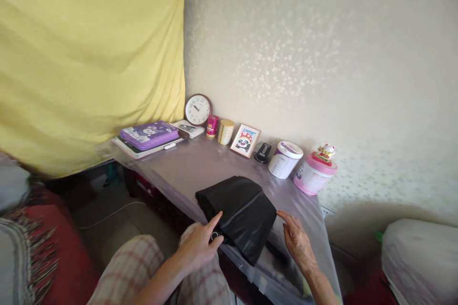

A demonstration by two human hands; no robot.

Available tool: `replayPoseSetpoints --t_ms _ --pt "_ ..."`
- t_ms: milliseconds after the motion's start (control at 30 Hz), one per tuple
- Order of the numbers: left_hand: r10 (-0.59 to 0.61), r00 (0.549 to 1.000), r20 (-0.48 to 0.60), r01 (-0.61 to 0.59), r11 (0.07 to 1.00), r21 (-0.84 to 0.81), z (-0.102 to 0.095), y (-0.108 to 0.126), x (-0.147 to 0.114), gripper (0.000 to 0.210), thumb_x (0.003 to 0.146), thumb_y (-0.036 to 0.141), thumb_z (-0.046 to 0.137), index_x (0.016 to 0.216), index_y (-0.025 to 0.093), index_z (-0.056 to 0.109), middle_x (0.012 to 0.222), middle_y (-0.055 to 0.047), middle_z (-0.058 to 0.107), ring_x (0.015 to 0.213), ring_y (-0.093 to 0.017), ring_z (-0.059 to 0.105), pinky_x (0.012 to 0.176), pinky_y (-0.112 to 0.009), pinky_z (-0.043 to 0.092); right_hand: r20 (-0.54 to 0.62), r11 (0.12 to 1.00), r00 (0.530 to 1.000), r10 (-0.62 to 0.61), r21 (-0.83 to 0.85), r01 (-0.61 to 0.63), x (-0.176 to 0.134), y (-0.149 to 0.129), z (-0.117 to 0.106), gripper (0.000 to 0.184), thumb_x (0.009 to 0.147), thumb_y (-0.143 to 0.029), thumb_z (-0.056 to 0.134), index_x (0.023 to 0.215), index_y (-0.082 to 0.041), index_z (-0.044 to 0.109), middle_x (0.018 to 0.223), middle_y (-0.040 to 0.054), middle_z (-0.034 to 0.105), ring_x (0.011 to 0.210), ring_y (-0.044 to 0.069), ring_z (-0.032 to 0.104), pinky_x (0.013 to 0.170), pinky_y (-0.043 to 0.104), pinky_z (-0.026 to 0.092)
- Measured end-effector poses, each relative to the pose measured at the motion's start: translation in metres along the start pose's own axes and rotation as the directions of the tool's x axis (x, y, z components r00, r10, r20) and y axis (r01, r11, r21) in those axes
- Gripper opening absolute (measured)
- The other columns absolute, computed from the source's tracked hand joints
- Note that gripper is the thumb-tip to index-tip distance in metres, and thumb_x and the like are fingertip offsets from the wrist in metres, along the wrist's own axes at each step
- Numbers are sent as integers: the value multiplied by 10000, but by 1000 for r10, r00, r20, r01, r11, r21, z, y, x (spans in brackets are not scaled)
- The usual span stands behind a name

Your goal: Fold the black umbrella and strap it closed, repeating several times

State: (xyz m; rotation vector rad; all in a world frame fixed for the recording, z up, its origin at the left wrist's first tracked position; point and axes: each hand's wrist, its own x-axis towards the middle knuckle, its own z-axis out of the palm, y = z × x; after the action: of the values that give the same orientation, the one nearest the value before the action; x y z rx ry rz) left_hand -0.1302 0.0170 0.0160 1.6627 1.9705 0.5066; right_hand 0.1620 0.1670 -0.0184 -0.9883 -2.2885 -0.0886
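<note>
Where slack, creased black umbrella [241,212] is spread, lower centre, its edge is touched by right hand [297,242], thumb parted; left hand [200,244] at handle [214,236], closure cannot be told.

The broadest free stretch of the plastic-covered table [171,164] lies behind and left of the black folding umbrella [245,212], offering a low path toward the purple zip case [152,134]. Along the wall, the round clock [198,109], pink can [212,126], ribbed jar [225,133], panda picture frame [245,141], small black gadget [263,152], white-and-purple tub [284,161] and pink-lidded tub [312,176] with its lucky-cat figurine [326,152] form a barrier with narrow gaps. The umbrella blocks the near edge between left hand [200,245] and right hand [297,240], while a bare strip runs right of the latter.
</note>
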Motion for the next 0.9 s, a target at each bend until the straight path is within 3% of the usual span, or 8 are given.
replayPoseSetpoints --t_ms 267,500,633,900 --pt "4 995 102 22 969 -248 -5 -4 2 646 837 431 356 1421 173 259 615 13 647 467 -144 588 631 -263 459 -26 999 1000 15 52 -13 -1 -38 -19 344 907 -224 398 1239 -246 485 1212 85 574 1094 214 556 924 403 477" --pt "-21 989 144 69 938 -339 -2 -10 6 661 838 450 385 1429 200 227 487 37 560 416 -162 563 437 -226 408 93 979 983 -155 151 140 6 -67 -22 348 907 -162 380 1204 -249 540 1311 90 502 1164 204 518 947 383 473" --pt "-8 990 143 67 908 -415 0 -14 6 654 838 439 385 1432 221 217 488 48 532 399 -154 544 396 -217 393 141 963 974 -179 229 144 8 -74 -21 309 911 -176 369 1118 -234 592 1292 97 522 1137 198 544 919 357 492" --pt "14 995 102 23 936 -351 -5 -6 -1 660 852 477 373 1428 182 239 403 72 470 392 -156 523 489 -239 419 -23 927 995 -96 363 98 53 -89 -21 211 925 -209 385 1018 -228 574 1116 85 605 1005 163 600 861 311 504"
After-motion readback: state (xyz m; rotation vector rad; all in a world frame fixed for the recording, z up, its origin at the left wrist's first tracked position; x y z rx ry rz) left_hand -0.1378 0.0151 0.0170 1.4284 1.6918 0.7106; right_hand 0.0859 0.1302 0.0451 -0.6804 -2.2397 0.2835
